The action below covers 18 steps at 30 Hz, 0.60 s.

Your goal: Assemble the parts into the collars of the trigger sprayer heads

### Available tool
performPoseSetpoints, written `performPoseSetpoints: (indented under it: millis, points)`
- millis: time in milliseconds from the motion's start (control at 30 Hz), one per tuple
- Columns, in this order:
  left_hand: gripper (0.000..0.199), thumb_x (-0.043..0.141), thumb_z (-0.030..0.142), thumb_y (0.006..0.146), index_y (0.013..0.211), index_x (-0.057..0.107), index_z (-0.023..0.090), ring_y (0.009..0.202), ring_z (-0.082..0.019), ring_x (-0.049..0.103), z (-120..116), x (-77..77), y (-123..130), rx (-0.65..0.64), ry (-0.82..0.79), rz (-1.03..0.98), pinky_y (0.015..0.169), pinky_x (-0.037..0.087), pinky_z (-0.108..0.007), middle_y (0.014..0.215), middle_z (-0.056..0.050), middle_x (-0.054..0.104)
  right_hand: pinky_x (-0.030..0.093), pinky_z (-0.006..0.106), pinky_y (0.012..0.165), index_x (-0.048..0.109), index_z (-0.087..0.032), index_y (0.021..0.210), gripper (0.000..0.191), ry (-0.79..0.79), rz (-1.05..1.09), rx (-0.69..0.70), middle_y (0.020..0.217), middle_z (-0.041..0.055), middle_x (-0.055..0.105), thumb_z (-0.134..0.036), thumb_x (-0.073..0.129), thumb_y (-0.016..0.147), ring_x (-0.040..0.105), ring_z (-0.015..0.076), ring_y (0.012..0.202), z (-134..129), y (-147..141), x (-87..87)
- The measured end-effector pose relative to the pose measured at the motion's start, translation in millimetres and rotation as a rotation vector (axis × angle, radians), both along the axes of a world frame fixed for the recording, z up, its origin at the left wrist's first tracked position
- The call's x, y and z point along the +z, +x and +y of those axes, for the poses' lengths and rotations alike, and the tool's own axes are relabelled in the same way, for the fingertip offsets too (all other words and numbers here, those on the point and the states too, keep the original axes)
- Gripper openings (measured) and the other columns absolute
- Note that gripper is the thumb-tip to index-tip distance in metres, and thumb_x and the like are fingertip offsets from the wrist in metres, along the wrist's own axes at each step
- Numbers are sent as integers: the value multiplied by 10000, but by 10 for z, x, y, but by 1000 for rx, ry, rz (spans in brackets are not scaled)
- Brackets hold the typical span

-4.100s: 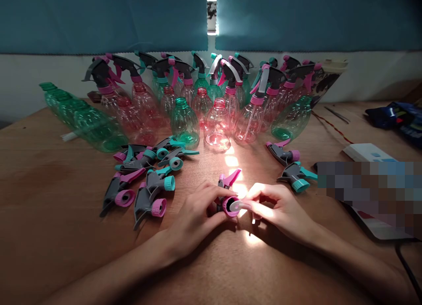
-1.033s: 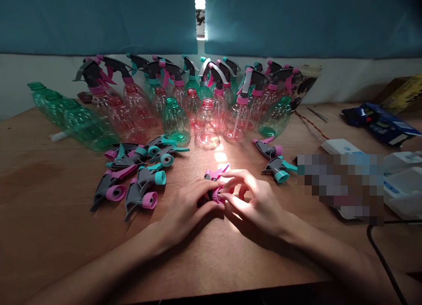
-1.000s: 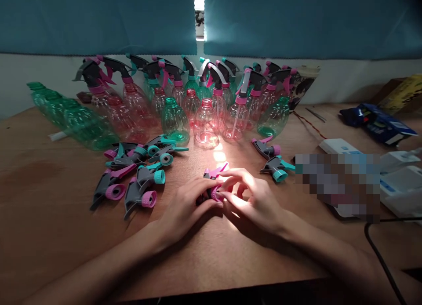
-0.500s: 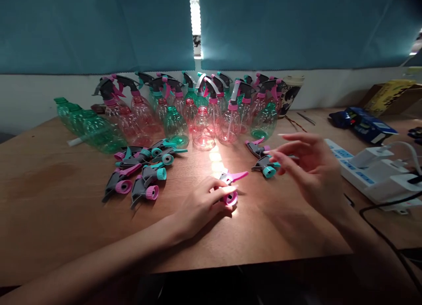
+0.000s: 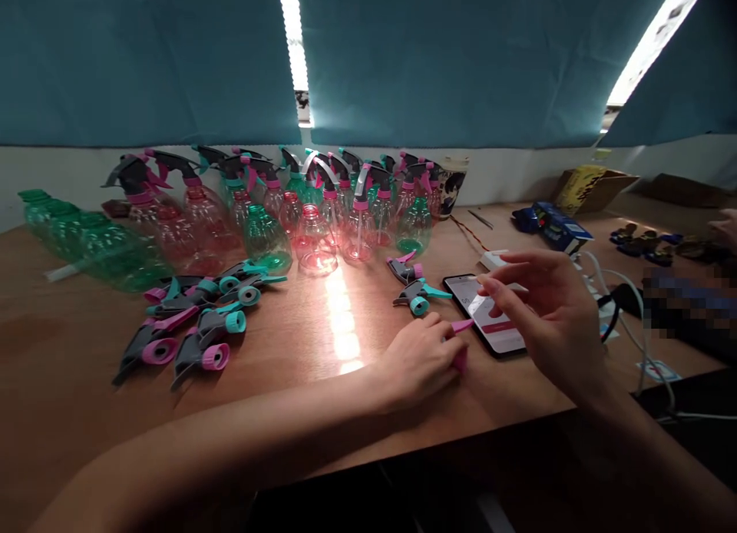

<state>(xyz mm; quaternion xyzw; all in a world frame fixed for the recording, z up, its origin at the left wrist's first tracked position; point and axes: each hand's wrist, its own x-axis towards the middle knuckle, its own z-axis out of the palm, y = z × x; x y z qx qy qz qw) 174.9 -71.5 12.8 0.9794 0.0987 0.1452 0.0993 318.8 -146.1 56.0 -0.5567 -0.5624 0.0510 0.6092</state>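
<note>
While the left hand (image 5: 423, 362) wraps round a pink spray trigger head (image 5: 461, 360) just right of centre, low in the frame, the right hand (image 5: 550, 318) hangs out at the right, and what a contrast; the left has its fingers closed over the piece, only the pink lever and a bit of pink collar peeping out past the knuckles; the right is half curled, thumb tip and forefinger drawn close, and whether anything sits between them I cannot tell! Behind that right hand, a smartphone (image 5: 500, 339) lies on the wooden table (image 5: 288, 360), screen lit, partly covered from view; just left of it, two more trigger heads, one teal-collared (image 5: 415, 293), one pink-collared (image 5: 404, 269), close together; over at the lower left, a whole cluster of trigger heads (image 5: 196, 347), pink and teal collars mixed! Across the middle, the crowd of bottles: an open-necked clear pink bottle (image 5: 316, 245), an open-necked green bottle (image 5: 268, 241) beside it, sprayer-topped bottles (image 5: 360, 237) massed around and behind; far left, a line of green bottles (image 5: 115, 245), necks bare!
</note>
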Motion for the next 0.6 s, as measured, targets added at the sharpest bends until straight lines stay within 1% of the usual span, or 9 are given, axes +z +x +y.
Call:
performPoseSetpoints:
  millis: [67, 133, 267, 333, 400, 433, 467, 533, 600]
  points:
    - [181, 543, 227, 876, 999, 632, 128, 901, -238, 518, 79, 10, 18, 46, 9, -4, 788, 470, -365, 975, -110, 610, 527, 262, 528, 538, -256, 1057, 274, -20, 2, 0, 830, 4, 625, -270, 664, 814, 644, 171, 751, -13, 13, -2]
    - [213, 547, 239, 876, 1051, 611, 137, 933, -244, 515, 151, 24, -30, 77, -2, -32, 804, 474, -374, 1000, -110, 599, 534, 268, 541, 531, -252, 1067, 272, -35, -3, -4, 835, 7, 615, -285, 650, 824, 638, 171, 749, -21, 9, -10]
    - [238, 571, 242, 870, 1097, 582, 173, 998, -224, 522, 228, 44, -294, 114, -60, -115, 850, 470, -349, 1064, -80, 586, 538, 295, 577, 536, -224, 1074, 264, -145, -102, -20, 882, 39, 636, -324, 620, 844, 637, 181, 743, 39, -20, -103]
    - [219, 549, 229, 888, 1102, 579, 191, 992, -209, 535, 247, 39, -492, 160, -76, -116, 840, 470, -332, 1054, -65, 588, 544, 342, 666, 551, -208, 1061, 249, -236, -233, 2, 953, 71, 655, -338, 602, 854, 641, 208, 811, 133, -25, -206]
    - [226, 539, 261, 895, 1110, 582, 206, 944, -204, 556, 267, 36, -714, 251, -84, -102, 809, 477, -330, 1026, -59, 592, 511, 412, 819, 558, -204, 1078, 265, -287, -422, 48, 1059, 96, 641, -354, 588, 861, 612, 249, 963, 264, -23, -325]
    - [233, 534, 281, 898, 1111, 585, 203, 929, -204, 566, 278, 40, -825, 287, -98, -97, 798, 479, -327, 1014, -61, 596, 486, 434, 867, 555, -204, 1104, 291, -319, -519, 80, 1108, 107, 623, -368, 579, 865, 584, 268, 1030, 335, -24, -377]
    - [230, 525, 295, 901, 1100, 594, 204, 927, -207, 574, 292, 50, -928, 318, -114, -89, 793, 481, -328, 1012, -64, 601, 474, 445, 878, 555, -199, 1115, 322, -356, -592, 74, 1130, 118, 613, -400, 574, 865, 571, 282, 1050, 404, -31, -420]
    - [231, 493, 318, 916, 1081, 611, 207, 927, -210, 589, 334, 80, -1086, 366, -154, -80, 794, 490, -336, 1022, -71, 609, 472, 452, 851, 543, -168, 1148, 410, -463, -704, -7, 1098, 144, 623, -464, 556, 864, 577, 309, 1023, 507, -67, -461]
    - [242, 451, 317, 936, 1055, 623, 194, 913, -213, 603, 406, 107, -1133, 390, -172, -94, 794, 500, -345, 1012, -79, 618, 478, 448, 799, 531, -131, 1174, 493, -556, -787, -145, 1049, 167, 637, -497, 569, 845, 588, 336, 982, 529, -135, -448]
